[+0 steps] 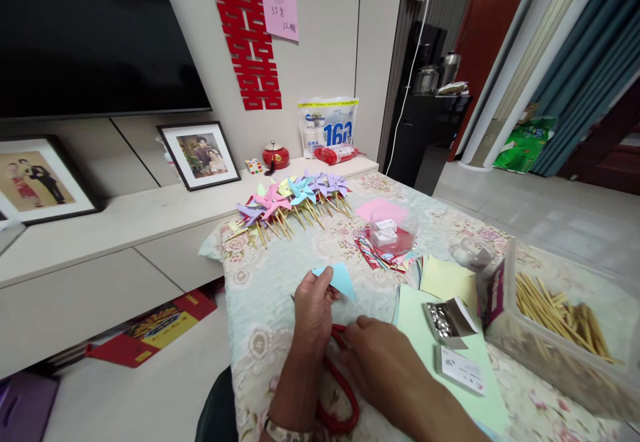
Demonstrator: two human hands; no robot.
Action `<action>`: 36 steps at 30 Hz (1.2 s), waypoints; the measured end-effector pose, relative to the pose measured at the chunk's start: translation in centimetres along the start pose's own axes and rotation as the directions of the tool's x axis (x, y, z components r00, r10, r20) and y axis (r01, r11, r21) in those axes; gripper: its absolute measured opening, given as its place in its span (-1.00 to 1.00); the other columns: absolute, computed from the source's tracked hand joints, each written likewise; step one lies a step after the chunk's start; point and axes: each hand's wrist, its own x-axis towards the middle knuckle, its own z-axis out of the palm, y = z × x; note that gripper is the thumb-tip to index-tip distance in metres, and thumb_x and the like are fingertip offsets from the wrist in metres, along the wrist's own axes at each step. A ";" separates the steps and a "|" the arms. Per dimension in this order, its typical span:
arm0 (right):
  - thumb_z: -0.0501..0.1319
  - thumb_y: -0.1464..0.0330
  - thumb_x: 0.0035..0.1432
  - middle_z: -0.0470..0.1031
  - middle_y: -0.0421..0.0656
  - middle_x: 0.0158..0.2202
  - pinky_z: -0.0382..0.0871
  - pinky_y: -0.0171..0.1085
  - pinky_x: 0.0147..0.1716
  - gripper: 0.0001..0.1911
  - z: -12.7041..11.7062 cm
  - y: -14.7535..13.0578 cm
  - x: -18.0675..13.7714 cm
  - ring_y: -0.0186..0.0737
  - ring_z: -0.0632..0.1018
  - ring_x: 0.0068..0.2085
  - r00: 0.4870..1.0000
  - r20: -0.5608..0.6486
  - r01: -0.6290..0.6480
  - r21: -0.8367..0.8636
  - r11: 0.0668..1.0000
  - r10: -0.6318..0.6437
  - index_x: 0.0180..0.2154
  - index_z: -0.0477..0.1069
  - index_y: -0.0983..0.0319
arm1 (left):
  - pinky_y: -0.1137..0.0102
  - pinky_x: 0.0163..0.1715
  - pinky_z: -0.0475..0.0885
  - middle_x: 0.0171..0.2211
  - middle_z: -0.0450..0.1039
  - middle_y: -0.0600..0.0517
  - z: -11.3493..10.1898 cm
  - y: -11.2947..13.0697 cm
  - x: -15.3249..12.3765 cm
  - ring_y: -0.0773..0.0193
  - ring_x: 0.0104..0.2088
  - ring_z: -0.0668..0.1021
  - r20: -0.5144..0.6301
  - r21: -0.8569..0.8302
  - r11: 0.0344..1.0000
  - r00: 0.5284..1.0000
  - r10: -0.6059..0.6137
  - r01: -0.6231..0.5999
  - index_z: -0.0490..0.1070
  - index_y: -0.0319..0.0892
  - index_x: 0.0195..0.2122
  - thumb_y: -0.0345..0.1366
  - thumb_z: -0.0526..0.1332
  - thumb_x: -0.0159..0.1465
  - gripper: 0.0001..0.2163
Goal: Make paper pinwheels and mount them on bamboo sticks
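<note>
My left hand pinches a folded piece of light blue paper between thumb and fingers, above the flowered tablecloth. Just right of my left wrist is a pair of red-handled scissors. Its dark tip shows left of my left hand, and the rest of the blades is hidden beneath it. My right hand is curled at the upper handle loop of the scissors, with its fingertips partly hidden. Finished paper pinwheels on sticks lie in a pile at the far side of the table.
On the right stand a clear plastic bin of wooden sticks, an opened small box of metal fasteners and a closed white box on green paper. A round clear container sits on coloured paper sheets. Behind is a white cabinet.
</note>
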 end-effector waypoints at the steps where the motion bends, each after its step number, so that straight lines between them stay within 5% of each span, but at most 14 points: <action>1: 0.09 0.37 0.28 0.61 0.01 -0.28 0.29 -0.23 -0.36 -0.77 -0.3 0.9 0.1 0.00 0.61 -0.28 0.998 -0.057 -0.024 0.031 0.999 0.026 -0.27 0.52 0.25 | 0.48 -0.58 0.26 -0.61 0.40 0.13 0.1 -0.1 -0.1 0.40 -0.60 0.38 0.005 0.019 1.000 1.000 0.000 0.000 0.40 -0.19 -0.53 -0.30 0.45 -0.01 -0.78; 4: 0.04 0.36 0.32 0.57 -0.08 -0.38 0.26 -0.24 -0.34 -0.75 -1.2 3.7 0.5 -0.12 0.55 -0.35 0.934 -0.332 -0.068 0.203 0.977 0.134 -0.33 0.45 0.23 | 0.47 -0.56 0.27 -0.61 0.38 0.11 0.3 -0.7 -0.4 0.39 -0.60 0.37 0.038 0.110 0.994 0.999 0.006 -0.011 0.43 -0.19 -0.53 -0.27 0.42 0.04 -0.81; 7: 0.07 0.25 0.32 0.57 -0.08 -0.28 0.31 -0.23 -0.26 -0.75 -1.5 5.7 1.2 -0.12 0.53 -0.27 0.827 -0.507 0.043 0.487 0.872 0.243 -0.24 0.46 0.22 | 0.47 -0.55 0.27 -0.62 0.38 0.10 0.7 -1.5 -0.7 0.39 -0.60 0.35 0.092 0.221 0.975 0.996 0.008 -0.028 0.46 -0.19 -0.51 -0.22 0.40 0.08 -0.81; 12: 0.24 0.10 0.16 0.55 -0.12 -0.32 0.38 -0.24 -0.32 -0.64 -0.8 6.4 2.1 -0.16 0.52 -0.31 0.849 -0.382 0.158 0.842 0.516 0.365 -0.18 0.50 0.25 | 0.47 -0.54 0.28 -0.63 0.39 0.11 1.2 -2.6 -1.2 0.38 -0.59 0.36 0.173 0.345 0.938 0.985 -0.022 -0.040 0.46 -0.19 -0.49 -0.17 0.39 0.09 -0.78; 17: 0.36 0.16 0.02 0.38 -0.28 -0.58 0.22 -0.34 -0.52 -0.71 -0.2 6.8 2.8 -0.35 0.34 -0.53 0.868 -0.332 0.212 0.920 0.331 0.368 -0.42 0.50 0.27 | 0.46 -0.54 0.30 -0.56 0.44 0.07 1.6 -2.5 -2.0 0.36 -0.56 0.39 0.243 0.301 0.954 0.966 -0.088 0.011 0.48 -0.21 -0.41 -0.19 0.40 0.08 -0.79; 21: 0.43 0.15 -0.09 0.43 -0.26 -0.59 0.26 -0.33 -0.51 -0.67 -0.3 7.0 3.0 -0.34 0.39 -0.55 0.894 -0.204 0.176 0.979 0.106 0.399 -0.43 0.48 0.28 | 0.44 -0.47 0.34 -0.42 0.48 0.02 2.5 -1.2 -2.7 0.33 -0.49 0.43 0.373 0.177 0.978 0.912 -0.168 0.108 0.52 -0.17 -0.21 -0.22 0.37 0.11 -0.76; 24: 0.46 0.16 -0.15 0.48 -0.22 -0.56 0.31 -0.29 -0.50 -0.65 -0.6 6.7 3.0 -0.30 0.44 -0.54 0.913 -0.118 0.143 0.989 -0.034 0.391 -0.44 0.47 0.27 | 0.44 -0.48 0.33 -0.41 0.45 0.02 3.2 -0.2 -3.3 0.34 -0.49 0.40 0.408 0.181 0.977 0.896 -0.176 0.109 0.51 -0.16 -0.29 -0.28 0.37 0.11 -0.84; 31: 0.51 0.25 -0.20 0.49 -0.24 -0.56 0.30 -0.32 -0.50 -0.69 -0.5 6.4 3.0 -0.33 0.43 -0.54 0.928 -0.098 0.174 0.967 -0.186 0.358 -0.47 0.49 0.26 | 0.41 -0.36 0.38 -0.31 0.48 -0.03 2.5 -0.5 -3.1 0.30 -0.39 0.45 0.436 0.220 0.970 0.879 -0.194 0.105 0.52 -0.20 -0.18 -0.35 0.31 0.15 -0.80; 36: 0.50 0.24 -0.15 0.49 -0.23 -0.55 0.33 -0.28 -0.51 -0.72 -0.2 6.6 3.1 -0.27 0.46 -0.52 0.937 -0.101 0.168 0.969 -0.180 0.335 -0.44 0.52 0.25 | 0.42 -0.36 0.39 -0.27 0.47 -0.03 1.6 -1.0 -2.6 0.31 -0.37 0.46 0.491 0.141 0.981 0.850 -0.189 0.137 0.51 -0.21 -0.10 -0.33 0.33 0.18 -0.74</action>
